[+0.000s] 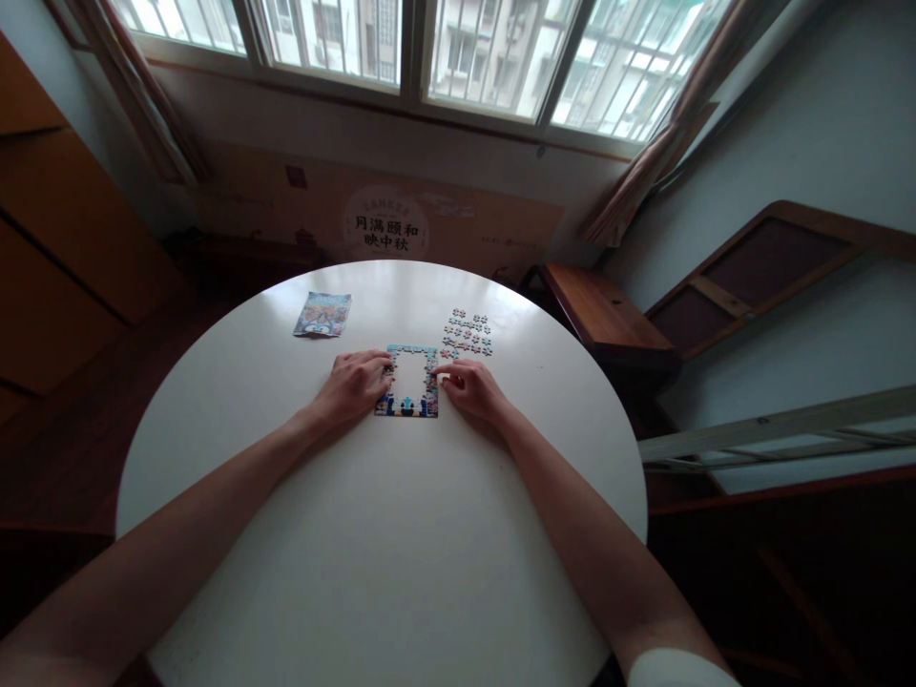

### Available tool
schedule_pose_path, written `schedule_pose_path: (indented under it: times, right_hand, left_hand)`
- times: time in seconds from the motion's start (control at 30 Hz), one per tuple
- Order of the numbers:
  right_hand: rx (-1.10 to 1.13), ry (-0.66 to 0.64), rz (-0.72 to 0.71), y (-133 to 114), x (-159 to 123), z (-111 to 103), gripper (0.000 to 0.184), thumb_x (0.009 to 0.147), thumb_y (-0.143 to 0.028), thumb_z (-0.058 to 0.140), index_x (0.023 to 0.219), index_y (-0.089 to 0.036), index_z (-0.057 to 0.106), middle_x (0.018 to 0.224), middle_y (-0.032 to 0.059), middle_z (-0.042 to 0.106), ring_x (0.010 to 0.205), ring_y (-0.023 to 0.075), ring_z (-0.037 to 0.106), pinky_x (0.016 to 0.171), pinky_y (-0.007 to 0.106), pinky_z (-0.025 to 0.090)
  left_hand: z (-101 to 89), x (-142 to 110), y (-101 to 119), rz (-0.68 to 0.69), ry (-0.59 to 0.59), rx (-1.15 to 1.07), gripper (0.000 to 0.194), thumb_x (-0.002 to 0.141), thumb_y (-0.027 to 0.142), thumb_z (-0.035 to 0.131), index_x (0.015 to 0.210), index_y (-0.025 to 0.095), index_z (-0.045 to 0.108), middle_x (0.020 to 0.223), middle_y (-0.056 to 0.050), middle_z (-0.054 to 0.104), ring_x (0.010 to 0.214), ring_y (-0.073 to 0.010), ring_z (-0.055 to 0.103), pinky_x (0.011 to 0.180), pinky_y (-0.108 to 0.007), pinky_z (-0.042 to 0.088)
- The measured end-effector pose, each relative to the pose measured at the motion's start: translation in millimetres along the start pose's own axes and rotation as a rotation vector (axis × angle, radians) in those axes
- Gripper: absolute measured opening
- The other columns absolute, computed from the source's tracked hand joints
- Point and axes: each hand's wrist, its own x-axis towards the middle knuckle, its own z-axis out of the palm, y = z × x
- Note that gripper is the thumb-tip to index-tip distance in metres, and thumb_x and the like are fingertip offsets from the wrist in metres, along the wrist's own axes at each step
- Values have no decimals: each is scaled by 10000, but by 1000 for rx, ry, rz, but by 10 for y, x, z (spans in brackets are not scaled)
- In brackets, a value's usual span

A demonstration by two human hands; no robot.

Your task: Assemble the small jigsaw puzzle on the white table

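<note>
A partly assembled jigsaw puzzle (407, 407) lies flat on the white round table (386, 534). Its colourful border surrounds a bare white middle, and a dark blue figure shows along the bottom. My left hand (358, 382) rests at its left side, fingers bent and closed on that edge. At the right side, my right hand (472, 389) has its index finger on the border, with the other fingers curled in. Whether a loose piece is under either set of fingertips is too small to tell. Loose puzzle pieces (468, 335) sit in rough rows beyond my right hand.
A picture sheet or packet (322, 315) with a similar design lies at the back left of the table. Beyond the table's right edge stands a wooden bench or stool (605, 305). A printed board (465, 224) leans below the barred window (487, 57).
</note>
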Motion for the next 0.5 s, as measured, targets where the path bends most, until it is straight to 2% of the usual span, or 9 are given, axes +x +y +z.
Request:
schedule_pose_path:
  times: [0.17,0.5]
  right_hand:
    - [-2,3,1,-10,-1,-4,294,816,-152,558,1036,-217,741,743,14,643,655,134,529,703,252,397]
    - [7,-4,-6,-9,-2,-9,279,817,-157,555,997,-219,758,703,12,614,639,132,516,681,249,391]
  left_hand:
    - [20,3,-41,3,-5,16,389,899,357,470,1233,230,624,1377,-58,570,1264,-233,520,1057,-395,369]
    - [1,8,-28,6,-6,-4,329,895,335,480,1123,235,694,1267,-34,654,1235,-219,551,1070,-389,389]
